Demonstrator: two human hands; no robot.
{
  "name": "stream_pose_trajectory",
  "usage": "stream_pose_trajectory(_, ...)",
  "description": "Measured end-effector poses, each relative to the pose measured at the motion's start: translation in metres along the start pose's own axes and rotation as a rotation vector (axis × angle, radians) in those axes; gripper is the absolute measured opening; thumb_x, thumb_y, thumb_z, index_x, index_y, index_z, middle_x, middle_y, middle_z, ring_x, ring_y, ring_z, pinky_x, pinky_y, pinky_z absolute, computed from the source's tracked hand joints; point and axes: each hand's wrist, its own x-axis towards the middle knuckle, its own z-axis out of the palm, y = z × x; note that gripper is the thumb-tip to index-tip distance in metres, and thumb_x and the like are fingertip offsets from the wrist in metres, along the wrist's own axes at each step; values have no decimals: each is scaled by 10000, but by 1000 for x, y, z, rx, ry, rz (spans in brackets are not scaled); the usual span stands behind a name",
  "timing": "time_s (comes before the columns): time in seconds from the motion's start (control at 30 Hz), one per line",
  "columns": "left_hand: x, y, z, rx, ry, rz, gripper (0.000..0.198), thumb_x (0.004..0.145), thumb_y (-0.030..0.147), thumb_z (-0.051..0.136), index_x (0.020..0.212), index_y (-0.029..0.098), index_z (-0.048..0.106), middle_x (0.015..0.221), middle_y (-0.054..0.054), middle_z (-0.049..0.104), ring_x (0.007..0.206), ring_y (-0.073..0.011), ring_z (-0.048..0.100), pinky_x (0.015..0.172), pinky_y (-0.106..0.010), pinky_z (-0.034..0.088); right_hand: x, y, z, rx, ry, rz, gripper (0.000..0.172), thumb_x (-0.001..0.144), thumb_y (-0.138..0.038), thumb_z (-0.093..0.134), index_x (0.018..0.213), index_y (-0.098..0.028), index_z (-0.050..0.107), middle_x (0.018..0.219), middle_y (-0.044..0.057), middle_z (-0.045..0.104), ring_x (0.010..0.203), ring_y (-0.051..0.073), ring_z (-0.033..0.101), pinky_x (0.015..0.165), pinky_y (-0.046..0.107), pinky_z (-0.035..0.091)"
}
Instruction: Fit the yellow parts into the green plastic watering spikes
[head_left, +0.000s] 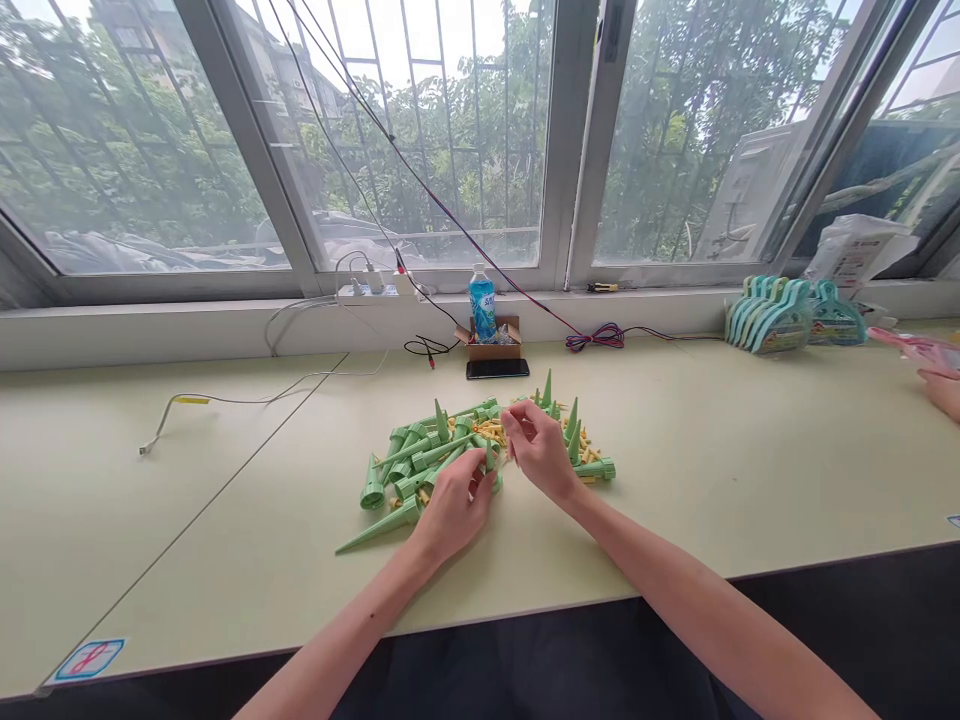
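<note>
On the pale counter, the left hand is holding a green spike among other green spikes and small yellow pieces, the right hand is hovering close, its grip impossible to tell, and either, brushing past, could be scattering loose parts.

We see a pale yellow-green surface, crossed by a dark seam left of the black phone lying on it. In front of the phone we have green spikes heaped with small orange pieces. Just behind the phone we find an open cardboard box; right of the phone, a bundled cable and, farther off, turquoise hangers. Well left of the phone lies a pale cable.
</note>
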Motion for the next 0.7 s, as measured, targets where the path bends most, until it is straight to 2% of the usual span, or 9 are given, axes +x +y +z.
stream_pose_trajectory(0.2, -1, -5, 2, 20, -11, -5, 165, 947, 289, 430, 807, 209, 466, 718, 5, 538, 617, -141, 509, 577, -254, 458, -7, 4, 2, -79, 9, -81, 245, 968, -419, 470, 863, -212, 548, 684, 7, 576, 571, 146, 540, 558, 263, 454)
stream_pose_trajectory(0.33, -2, -6, 4, 33, 49, -33, 223, 933, 320, 464, 745, 211, 411, 663, 24, 501, 566, -128, 477, 528, -239, 412, -14, 10, 5, -123, 52, -99, 212, 973, -381, 467, 883, -209, 550, 718, 15, 577, 598, 150, 538, 580, 265, 453)
stream_pose_trajectory(0.43, -3, -4, 3, -28, 118, -85, 223, 923, 358, 491, 767, 209, 436, 642, 29, 502, 539, -123, 484, 502, -232, 391, -21, 16, 4, -159, 57, -99, 219, 984, -372, 451, 874, -206, 543, 706, 7, 552, 589, 147, 510, 581, 265, 430)
stream_pose_trajectory(0.5, -3, -1, 1, -107, 153, -115, 216, 923, 386, 497, 812, 204, 465, 660, 22, 530, 536, -124, 513, 485, -225, 378, -27, 20, -2, -160, -7, -103, 228, 990, -368, 440, 870, -203, 542, 722, 10, 552, 599, 145, 504, 581, 262, 420)
stream_pose_trajectory(0.57, -3, 2, -1, -184, 164, -134, 229, 925, 411, 496, 837, 202, 467, 695, 14, 553, 539, -120, 527, 468, -214, 361, -33, 22, -11, -161, -139, -130, 227, 990, -361, 446, 866, -201, 547, 704, 5, 541, 568, 135, 472, 553, 255, 393)
stream_pose_trajectory(0.7, 2, 9, -1, -248, 127, -178, 279, 931, 448, 481, 808, 211, 400, 642, 47, 463, 479, -91, 430, 430, -195, 287, -36, 25, -34, -199, -354, -201, 205, 976, -308, 474, 844, -183, 569, 695, 8, 553, 572, 125, 450, 556, 248, 374)
